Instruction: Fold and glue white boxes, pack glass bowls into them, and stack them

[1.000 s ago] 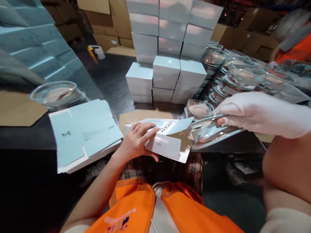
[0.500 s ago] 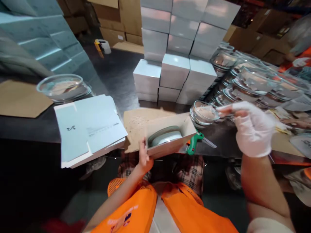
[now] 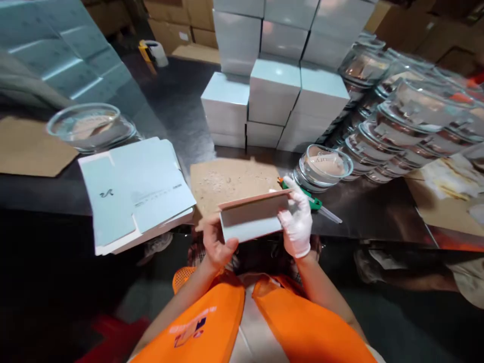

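I hold a small pale blue carton box (image 3: 252,222) in front of my chest, its top flap folded down over the opening. My bare left hand (image 3: 215,244) grips its left end from below. My right hand (image 3: 298,222), in a white glove, clasps its right end with the fingers over the top edge. A brown cardboard sheet (image 3: 230,179) lies on the dark table just beyond the box. A green-handled tool (image 3: 313,202) lies right behind my right hand.
A pile of flat unfolded cartons (image 3: 132,191) lies at my left. A glass bowl (image 3: 324,165) stands right of the cardboard, with rows of stacked glass bowls (image 3: 401,121) further right. Closed boxes (image 3: 272,75) are stacked at the back. Another glass bowl (image 3: 88,126) sits far left.
My right hand slid a glass bowl into the box, drew away towards the bowls, then came back onto the box's right end. The flap is now folded over.
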`<state>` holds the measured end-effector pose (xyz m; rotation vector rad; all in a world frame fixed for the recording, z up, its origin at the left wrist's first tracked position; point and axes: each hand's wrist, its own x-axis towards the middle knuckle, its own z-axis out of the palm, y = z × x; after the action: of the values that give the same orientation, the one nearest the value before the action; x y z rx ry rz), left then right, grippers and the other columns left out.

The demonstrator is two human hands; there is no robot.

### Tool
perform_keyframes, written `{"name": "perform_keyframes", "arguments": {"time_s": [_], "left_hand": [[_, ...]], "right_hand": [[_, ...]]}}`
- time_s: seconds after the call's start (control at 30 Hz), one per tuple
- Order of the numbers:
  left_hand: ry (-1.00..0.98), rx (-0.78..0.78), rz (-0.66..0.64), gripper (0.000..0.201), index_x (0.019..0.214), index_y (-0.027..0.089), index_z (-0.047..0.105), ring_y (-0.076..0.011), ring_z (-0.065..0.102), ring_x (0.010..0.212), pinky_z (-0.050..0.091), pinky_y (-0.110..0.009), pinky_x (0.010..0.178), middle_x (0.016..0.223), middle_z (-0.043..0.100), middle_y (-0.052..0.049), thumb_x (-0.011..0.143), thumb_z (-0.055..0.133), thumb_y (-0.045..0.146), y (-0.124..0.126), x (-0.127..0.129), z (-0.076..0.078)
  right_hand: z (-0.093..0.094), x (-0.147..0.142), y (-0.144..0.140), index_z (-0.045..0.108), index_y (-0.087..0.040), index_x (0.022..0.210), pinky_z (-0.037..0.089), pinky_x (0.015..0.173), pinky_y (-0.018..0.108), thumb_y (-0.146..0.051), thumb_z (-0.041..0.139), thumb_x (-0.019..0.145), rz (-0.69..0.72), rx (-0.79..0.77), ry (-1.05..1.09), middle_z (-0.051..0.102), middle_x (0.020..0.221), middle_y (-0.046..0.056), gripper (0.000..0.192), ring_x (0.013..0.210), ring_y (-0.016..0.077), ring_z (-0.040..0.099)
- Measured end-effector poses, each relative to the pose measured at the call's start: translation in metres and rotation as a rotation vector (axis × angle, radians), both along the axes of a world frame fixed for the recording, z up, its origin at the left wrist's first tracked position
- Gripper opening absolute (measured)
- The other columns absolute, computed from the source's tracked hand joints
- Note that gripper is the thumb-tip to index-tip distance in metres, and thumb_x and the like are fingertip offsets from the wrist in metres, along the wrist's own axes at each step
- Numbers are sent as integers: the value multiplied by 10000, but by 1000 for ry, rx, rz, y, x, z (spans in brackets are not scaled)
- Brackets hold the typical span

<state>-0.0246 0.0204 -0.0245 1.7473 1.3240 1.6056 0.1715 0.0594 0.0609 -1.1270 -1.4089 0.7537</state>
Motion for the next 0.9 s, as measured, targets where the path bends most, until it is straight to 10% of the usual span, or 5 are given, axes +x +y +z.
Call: {"name": "perform_keyframes", "arguments": {"time_s": [0.2, 0.43, 0.6, 0.73, 0.9], "left_hand": [[-74, 251, 41, 527, 1154, 323, 751, -264, 697, 975, 552, -454, 931, 1026, 693, -44, 914, 640, 778, 9, -5, 19], [95, 321, 29, 818, 1035, 269, 801, -312, 682, 968, 556, -486, 932, 924, 698, -71, 651, 679, 981, 14, -20, 8], [85, 360, -39, 466, 1134, 286, 733, -344, 657, 1106, 474, -555, 1079, 968, 706, -64, 805, 864, 590, 19, -14, 6], [39, 456, 216, 414, 1056, 253, 731, -321, 664, 1105, 454, -541, 1127, 893, 673, -31, 821, 838, 577, 4, -16, 22], [-71, 28, 233, 434, 1008, 223, 762, -292, 694, 1142, 543, -437, 1048, 972, 731, -52, 831, 811, 616, -24, -14, 29]], "right_hand": [[11, 12, -5, 459, -283, 1457, 546, 1130, 458, -403, 610, 951, -23, -61, 43, 572, 1564, 139, 542, 1389, 271, 623], [-10, 88, -8, 693, -218, 971, 571, 958, 550, -679, 646, 900, -438, -720, -756, 762, 1063, 179, 468, 1025, 389, 749], [-29, 86, 9, 661, -218, 836, 571, 885, 445, -361, 903, 558, -471, -791, -376, 771, 902, 116, 395, 942, 355, 741], [-37, 89, 7, 657, -207, 787, 543, 607, 341, -521, 773, 611, -441, -676, -79, 649, 619, 3, 379, 614, 223, 643], [-32, 82, -26, 601, -236, 932, 545, 594, 290, -551, 786, 664, -429, -420, 146, 684, 703, -35, 454, 579, 150, 613]]}}
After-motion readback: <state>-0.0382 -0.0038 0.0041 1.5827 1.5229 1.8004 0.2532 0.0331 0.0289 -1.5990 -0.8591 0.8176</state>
